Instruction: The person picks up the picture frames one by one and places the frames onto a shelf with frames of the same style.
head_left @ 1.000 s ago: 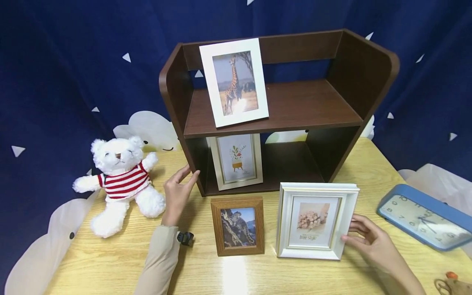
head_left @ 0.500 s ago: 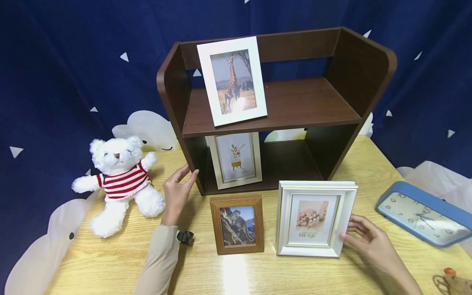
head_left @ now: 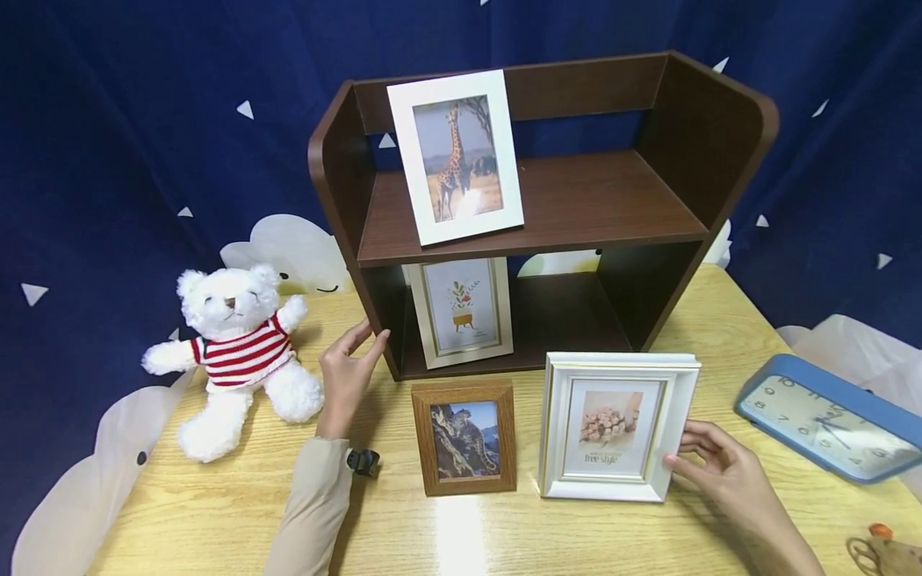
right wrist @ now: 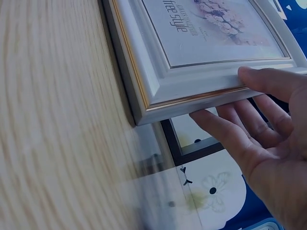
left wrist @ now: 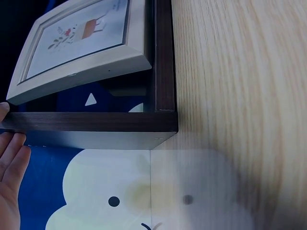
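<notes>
My left hand (head_left: 346, 378) grips the left side panel of a dark brown two-tier shelf (head_left: 576, 252), low down. In the left wrist view the thumb lies on one side of the panel's edge and the fingers (left wrist: 12, 160) on the other. My right hand (head_left: 723, 468) holds a white picture frame (head_left: 552, 432) with a flower picture by its right edge. The right wrist view shows the thumb on the front of this frame and the fingers at its edge and behind. A brown wooden frame (head_left: 507, 440) with a leopard picture stands left of it, apart from both hands.
A white giraffe-picture frame (head_left: 407, 160) leans on the upper tier, and a cream potted-plant frame (head_left: 426, 336) stands below. A teddy bear (head_left: 241, 352) in a striped shirt sits left on the wooden table (head_left: 216, 512). A blue clock (head_left: 828, 420) stands at the right.
</notes>
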### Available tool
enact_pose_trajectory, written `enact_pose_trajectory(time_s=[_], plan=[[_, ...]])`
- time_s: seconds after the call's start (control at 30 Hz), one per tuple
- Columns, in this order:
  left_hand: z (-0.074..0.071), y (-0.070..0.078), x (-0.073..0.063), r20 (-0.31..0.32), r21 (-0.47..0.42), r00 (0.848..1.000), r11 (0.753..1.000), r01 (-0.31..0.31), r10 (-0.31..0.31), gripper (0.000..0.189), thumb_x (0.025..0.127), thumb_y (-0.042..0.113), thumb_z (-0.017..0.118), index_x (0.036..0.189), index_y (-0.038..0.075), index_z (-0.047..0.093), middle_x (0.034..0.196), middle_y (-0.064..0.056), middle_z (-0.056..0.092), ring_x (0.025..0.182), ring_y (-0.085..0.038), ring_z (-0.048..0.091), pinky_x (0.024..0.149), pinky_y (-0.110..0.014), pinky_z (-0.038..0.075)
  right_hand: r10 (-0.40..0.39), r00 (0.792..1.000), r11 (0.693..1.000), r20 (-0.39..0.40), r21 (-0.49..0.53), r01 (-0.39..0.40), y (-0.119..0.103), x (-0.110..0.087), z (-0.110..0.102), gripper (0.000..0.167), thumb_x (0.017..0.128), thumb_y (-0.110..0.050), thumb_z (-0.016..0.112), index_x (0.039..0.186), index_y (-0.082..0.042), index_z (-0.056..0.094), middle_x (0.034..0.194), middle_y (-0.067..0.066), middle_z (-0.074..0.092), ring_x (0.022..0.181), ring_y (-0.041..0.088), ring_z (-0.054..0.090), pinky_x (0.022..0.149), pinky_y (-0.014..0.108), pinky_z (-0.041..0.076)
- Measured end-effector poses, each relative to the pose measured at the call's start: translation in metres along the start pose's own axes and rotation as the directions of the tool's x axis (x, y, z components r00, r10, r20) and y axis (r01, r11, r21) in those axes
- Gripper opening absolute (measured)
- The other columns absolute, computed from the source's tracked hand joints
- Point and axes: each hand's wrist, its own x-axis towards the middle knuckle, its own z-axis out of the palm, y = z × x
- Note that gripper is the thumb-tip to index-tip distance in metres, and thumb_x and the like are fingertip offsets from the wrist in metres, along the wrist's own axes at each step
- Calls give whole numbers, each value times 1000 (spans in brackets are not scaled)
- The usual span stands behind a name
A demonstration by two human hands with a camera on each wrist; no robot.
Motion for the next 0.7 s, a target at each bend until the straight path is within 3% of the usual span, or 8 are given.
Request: enact_pose_trajectory(time_s=[0.2, 0.33, 0.43, 0.6, 0.7], plan=[[0, -1, 0, 2, 5, 1000, 1000, 0, 0, 26, 72, -10, 77, 95, -16, 68, 92, -28, 68, 81, -40, 69, 81, -7, 47, -29, 1000, 1000, 8, 8, 29, 1, 1, 0, 53, 73, 25, 64, 112, -10, 62, 95, -8, 69, 87, 0, 63, 80, 10, 50], [0, 0, 0, 6, 13, 1000, 1000, 8, -8, 26, 72, -9, 77, 96, -16, 68, 92, -28, 68, 81, -39, 69, 80, -28, 55, -7, 1000, 998, -12, 57, 8, 1, 0, 2, 53, 73, 25, 63, 112, -11, 62, 95, -7, 69, 87, 1, 63, 79, 11, 50], [-1, 1, 0, 8, 13, 1000, 1000, 4, -4, 26, 72, -9, 77, 96, -16, 68, 93, -28, 68, 81, -39, 69, 77, -41, 55, 20, 999, 998, -29, 60, -18, 1, 0, 3, 51, 74, 23, 64, 112, -10, 62, 94, -6, 68, 87, 2, 63, 79, 11, 50], [-1, 2, 1, 9, 14, 1000, 1000, 1, -1, 26, 72, -9, 77, 96, -16, 67, 94, -28, 68, 81, -39, 69, 76, -40, 55, 77, 997, 997, -31, 27, -76, -2, 0, 2, 48, 76, 18, 67, 114, -11, 61, 95, -7, 68, 87, 1, 62, 80, 10, 49], [-1, 2, 1, 10, 11, 1000, 1000, 3, -3, 26, 72, -10, 76, 96, -17, 67, 94, -29, 68, 81, -40, 69, 76, -41, 55, 66, 998, 998, -24, 2, -66, -4, 2, 1, 48, 75, 18, 67, 114, -10, 61, 95, -7, 67, 88, 1, 62, 82, 9, 49]])
